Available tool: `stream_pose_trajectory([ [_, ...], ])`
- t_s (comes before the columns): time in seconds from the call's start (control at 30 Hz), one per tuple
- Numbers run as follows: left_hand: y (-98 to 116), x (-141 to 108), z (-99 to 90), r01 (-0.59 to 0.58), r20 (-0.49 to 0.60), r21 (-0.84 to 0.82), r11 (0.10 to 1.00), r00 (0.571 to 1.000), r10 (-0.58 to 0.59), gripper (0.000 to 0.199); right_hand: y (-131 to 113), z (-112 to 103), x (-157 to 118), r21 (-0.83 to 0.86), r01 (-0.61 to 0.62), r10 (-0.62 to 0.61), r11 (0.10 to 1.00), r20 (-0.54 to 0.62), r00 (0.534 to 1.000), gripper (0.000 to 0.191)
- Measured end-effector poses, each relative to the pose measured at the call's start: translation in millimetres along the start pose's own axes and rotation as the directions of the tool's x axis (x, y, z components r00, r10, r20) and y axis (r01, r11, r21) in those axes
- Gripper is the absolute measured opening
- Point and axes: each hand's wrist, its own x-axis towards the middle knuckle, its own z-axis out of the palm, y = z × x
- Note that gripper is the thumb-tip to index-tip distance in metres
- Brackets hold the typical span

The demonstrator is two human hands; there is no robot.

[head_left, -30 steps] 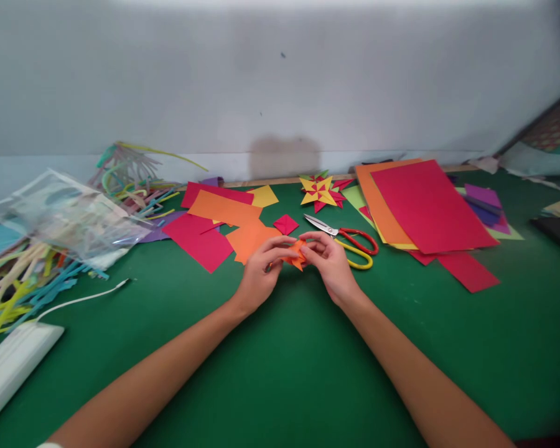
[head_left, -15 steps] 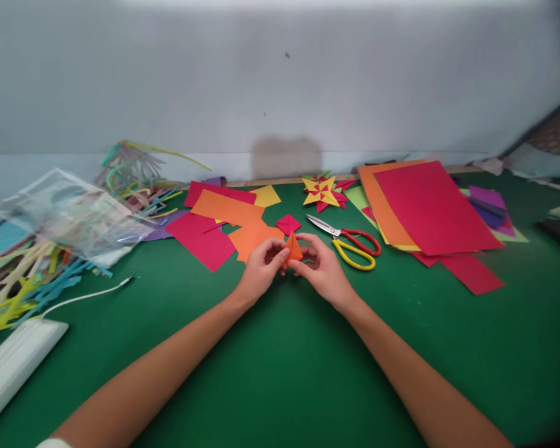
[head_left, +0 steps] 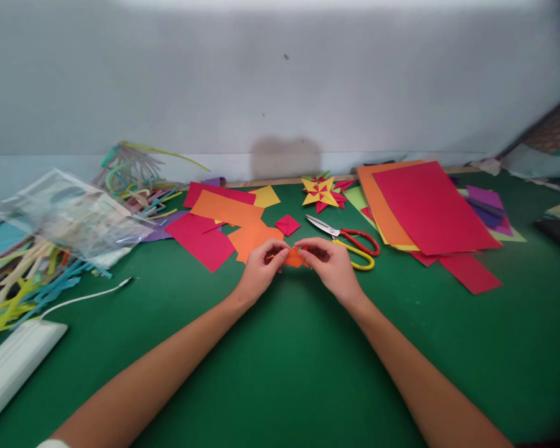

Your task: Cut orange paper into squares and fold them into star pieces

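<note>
A small folded orange paper (head_left: 295,257) is pinched between both hands above the green table. My left hand (head_left: 263,267) grips its left edge with thumb and fingers, and my right hand (head_left: 329,267) grips its right edge. Just beyond the fingers lies a small folded red square (head_left: 287,225). Scissors (head_left: 363,246) with one red and one yellow handle rest to the right, partly behind my right hand. Loose orange paper (head_left: 254,239) lies behind my left hand. A yellow and red folded star (head_left: 321,191) sits farther back.
Red sheets (head_left: 436,208) over orange ones lie at the right. Red paper (head_left: 200,239) and a yellow piece (head_left: 267,196) are left of centre. Plastic sleeves (head_left: 74,205), coloured strips (head_left: 23,280), a white cable (head_left: 84,296) and a white bar-shaped object (head_left: 21,361) occupy the left side.
The orange paper's upright point no longer shows; the paper now looks lower and wider between the fingers. My right hand has shifted slightly right, covering more of the yellow scissor handle.
</note>
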Motion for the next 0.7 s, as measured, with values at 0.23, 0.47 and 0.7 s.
stream_pose_trajectory([
  [0.23, -6.6, 1.1, -1.1, 0.003, -0.141, -0.067, 0.998, 0.99, -0.012, 0.025, 4.3, 6.8, -3.2, 0.1, -0.099, 0.094, 0.99, 0.054, 0.994, 0.04],
  [0.47, 2.4, -4.3, 3.1, -0.064, -0.054, 0.02, 0.998, 0.996, 0.065, 0.028, 8.3, 7.4, -1.9, 0.159, -0.103, 0.111, 0.982, -0.038, 0.993, 0.027],
  [0.7, 0.3, -5.3, 3.5, -0.059, -0.007, 0.048, 0.997, 0.998, 0.06, 0.024, 4.0, 5.3, -2.1, 0.044, -0.018, 0.023, 0.999, -0.114, 0.993, 0.024],
])
